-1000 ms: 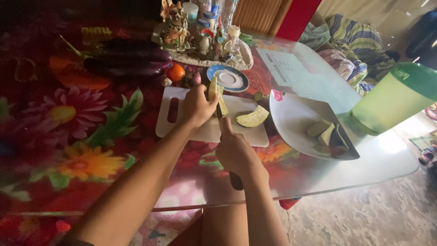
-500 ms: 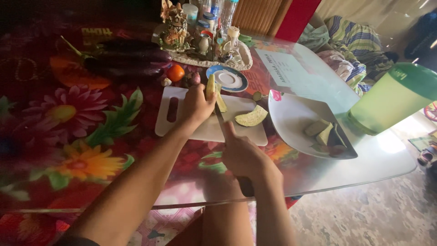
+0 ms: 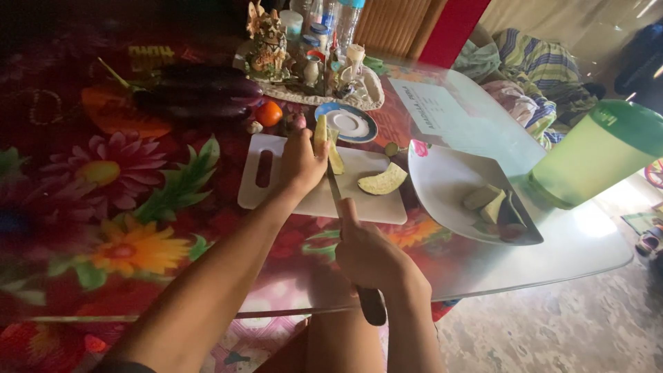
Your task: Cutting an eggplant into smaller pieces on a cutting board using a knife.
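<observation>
the left hand (image 3: pixel 302 162) has its fingers curled tight around an eggplant piece (image 3: pixel 322 135), standing it up on the white cutting board (image 3: pixel 314 181) near the board's far edge. the right hand (image 3: pixel 369 252) is wrapped closed on the dark handle of a knife (image 3: pixel 336 195), forefinger laid along the spine; the blade reaches forward over the board's near edge and meets the held piece at its lower end. the handle's butt sticks out below the wrist, past the table's near edge.

just right of the blade a curved eggplant slice (image 3: pixel 382 182) lies flat on the board, close to its right edge. bare board shows to the left of the left hand, around the handle slot.

off the board's right edge, near it, sits a white dish (image 3: pixel 442 183) with cut eggplant chunks (image 3: pixel 492 202) gathered at its right side. beyond that stands a green pitcher (image 3: pixel 594 152) near the table's right edge.

behind the board are a small blue-rimmed saucer (image 3: pixel 347 122), an orange tomato (image 3: pixel 268 113) and whole dark eggplants (image 3: pixel 197 93), then a tray of bottles and ornaments (image 3: pixel 311 59). the glass table (image 3: pixel 566 242) over a flowered cloth lies open to the left of the board and along the near edge right of the right hand.
</observation>
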